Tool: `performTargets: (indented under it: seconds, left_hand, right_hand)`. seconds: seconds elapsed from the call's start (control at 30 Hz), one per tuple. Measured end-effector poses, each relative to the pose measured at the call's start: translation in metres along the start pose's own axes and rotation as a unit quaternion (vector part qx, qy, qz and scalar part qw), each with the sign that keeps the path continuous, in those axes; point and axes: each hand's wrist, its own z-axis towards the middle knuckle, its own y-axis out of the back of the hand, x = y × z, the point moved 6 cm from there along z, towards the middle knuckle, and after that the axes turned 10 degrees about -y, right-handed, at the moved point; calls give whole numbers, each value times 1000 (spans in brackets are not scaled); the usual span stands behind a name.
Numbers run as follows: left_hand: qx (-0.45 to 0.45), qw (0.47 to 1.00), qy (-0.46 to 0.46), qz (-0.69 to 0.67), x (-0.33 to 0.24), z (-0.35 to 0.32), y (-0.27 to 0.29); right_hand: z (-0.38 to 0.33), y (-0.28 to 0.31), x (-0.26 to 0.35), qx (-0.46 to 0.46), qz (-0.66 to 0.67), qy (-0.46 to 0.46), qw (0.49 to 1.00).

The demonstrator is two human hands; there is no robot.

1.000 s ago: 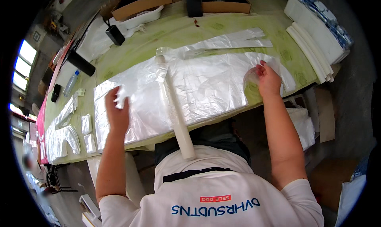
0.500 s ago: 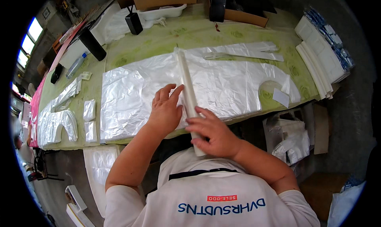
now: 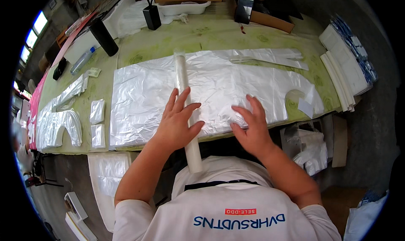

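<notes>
A crinkled, translucent white plastic garment, like a disposable gown, lies flat across the table in front of me. Over it, pointing away from my body, rests a long whitish roll whose near end juts past the table edge. My left hand lies on the roll with its fingers spread, not wrapped round it. To the right, my right hand is over the garment, fingers apart and holding nothing. A small white card lies by the curved cut-out at the garment's right end.
Folded plastic packets and another plastic garment lie on the left. Beyond them are a bottle and a black cylinder. Pale rolls and stacked white packs stand right. Cardboard boxes line the back.
The roll has shifted left over the garment, with my left hand on it. My right hand has come off the roll and moved right, its fingers spreading.
</notes>
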Motion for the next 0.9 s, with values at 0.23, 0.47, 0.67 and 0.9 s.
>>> performTargets:
  seconds: [0.23,0.47,0.67,0.9]
  left_hand:
    - [-34,997,13,-63,18,-13,0]
    - [-323,941,-64,-83,20,-47,25]
    - [-3,978,-175,-111,-6,-2,50]
    - [-50,991,-104,-62,46,-38,42]
  right_hand:
    - [98,-57,-26,129,-203,-125,963]
    - [73,-84,101,120,52,183,974]
    - [26,-102,129,233,177,180,939]
    - [1,-42,92,129,160,165,965]
